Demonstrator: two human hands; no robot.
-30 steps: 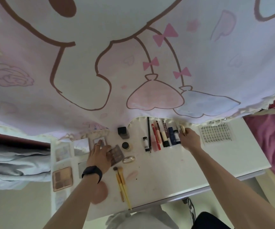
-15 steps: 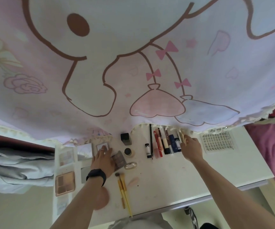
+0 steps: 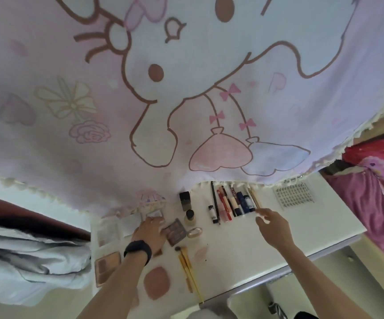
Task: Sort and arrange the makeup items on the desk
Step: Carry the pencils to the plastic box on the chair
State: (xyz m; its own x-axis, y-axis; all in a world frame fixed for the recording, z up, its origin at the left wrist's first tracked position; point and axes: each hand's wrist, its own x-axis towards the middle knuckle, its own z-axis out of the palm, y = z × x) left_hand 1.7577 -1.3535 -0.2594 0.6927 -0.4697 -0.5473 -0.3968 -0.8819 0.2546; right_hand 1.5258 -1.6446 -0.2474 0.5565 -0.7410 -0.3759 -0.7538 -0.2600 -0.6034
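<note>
right hand (image 3: 274,226) hovers just short of the row of lipsticks, tubes and pencils (image 3: 230,203) on the white surface (image 3: 301,238), fingers loosely spread and holding nothing, tips close to the pale wooden sticks (image 3: 254,198) at the row's right end. left hand (image 3: 149,233), well left of the row, lies over a pale square compact (image 3: 155,214), fingers fairly straight, touching the dark brown eyeshadow palette (image 3: 175,231). the danger: a careless nudge could roll the round tubes out of line, or shove them under the pink cartoon curtain (image 3: 186,100). its hem already covers the row's far tips. labels are too small to read, and what sits under the left palm, can't tell.
</note>
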